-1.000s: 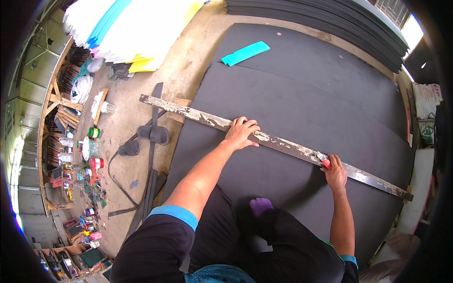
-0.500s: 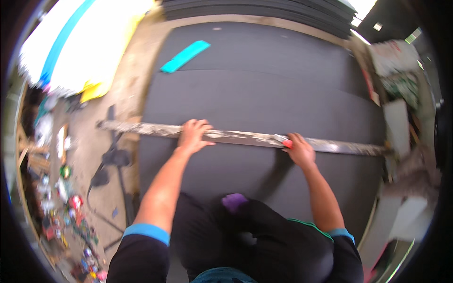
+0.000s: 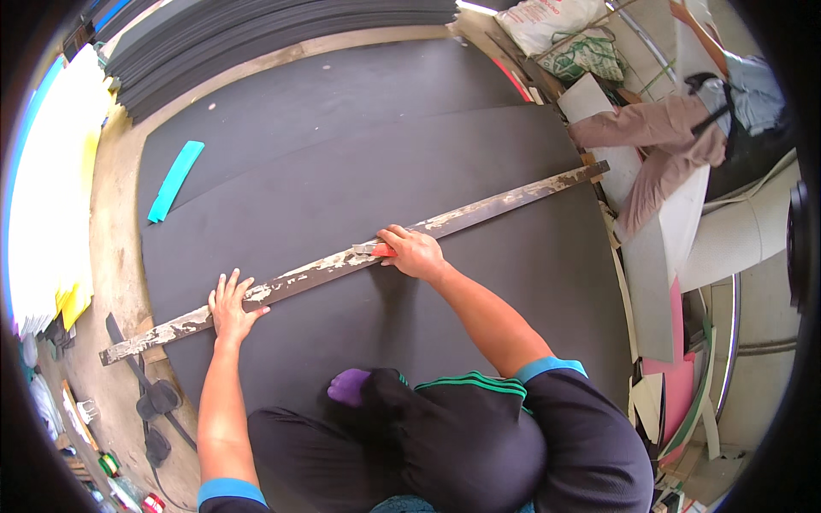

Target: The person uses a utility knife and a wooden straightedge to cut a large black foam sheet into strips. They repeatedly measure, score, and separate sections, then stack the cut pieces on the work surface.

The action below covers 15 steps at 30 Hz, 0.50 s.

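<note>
A long, flat bar with worn, flaking pale paint lies slantwise across a large black foam-like sheet. My left hand rests over the bar toward its left end, fingers spread and thumb out. My right hand is closed around a red-handled utility knife, near the middle of the bar. The knife's metal tip points left and lies over the bar. Whether the blade touches the sheet cannot be made out.
A teal strip lies on the sheet at the left. Stacked black sheets stand at the back. On the right are another person, sacks and pale panels. Black straps lie at lower left.
The view has swung to the right, bringing another person into sight. My right hand, with the knife, has shifted left along the bar. My left hand stays on the bar.
</note>
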{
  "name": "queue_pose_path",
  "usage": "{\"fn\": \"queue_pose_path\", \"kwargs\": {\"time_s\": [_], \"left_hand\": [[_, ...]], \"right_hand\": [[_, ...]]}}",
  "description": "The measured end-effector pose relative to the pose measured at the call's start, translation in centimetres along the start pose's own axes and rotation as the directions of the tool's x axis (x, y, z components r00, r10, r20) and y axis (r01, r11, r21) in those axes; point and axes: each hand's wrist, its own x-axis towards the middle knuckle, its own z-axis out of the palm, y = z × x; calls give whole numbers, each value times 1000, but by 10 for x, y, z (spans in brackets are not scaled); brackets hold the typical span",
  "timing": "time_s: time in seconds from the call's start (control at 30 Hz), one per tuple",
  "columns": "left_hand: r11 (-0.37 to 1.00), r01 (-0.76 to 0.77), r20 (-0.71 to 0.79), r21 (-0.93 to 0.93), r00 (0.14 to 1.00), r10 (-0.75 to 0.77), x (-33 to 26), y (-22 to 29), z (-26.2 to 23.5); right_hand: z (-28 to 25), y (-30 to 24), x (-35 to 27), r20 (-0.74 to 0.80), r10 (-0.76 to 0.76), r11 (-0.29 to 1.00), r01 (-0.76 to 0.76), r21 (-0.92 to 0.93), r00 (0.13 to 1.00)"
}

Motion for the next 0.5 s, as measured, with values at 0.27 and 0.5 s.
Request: {"fn": "queue_pose_path", "kwargs": {"time_s": [0.27, 0.5], "left_hand": [[992, -49, 32, 114, 998, 45, 6, -2, -6], [998, -8, 77, 64, 997, 3, 10, -4, -4]], "right_hand": [[-1, 0, 5, 20, 8, 1000, -8, 2, 1000], [-1, 0, 8, 37, 25, 1000, -25, 1, 999]]}}
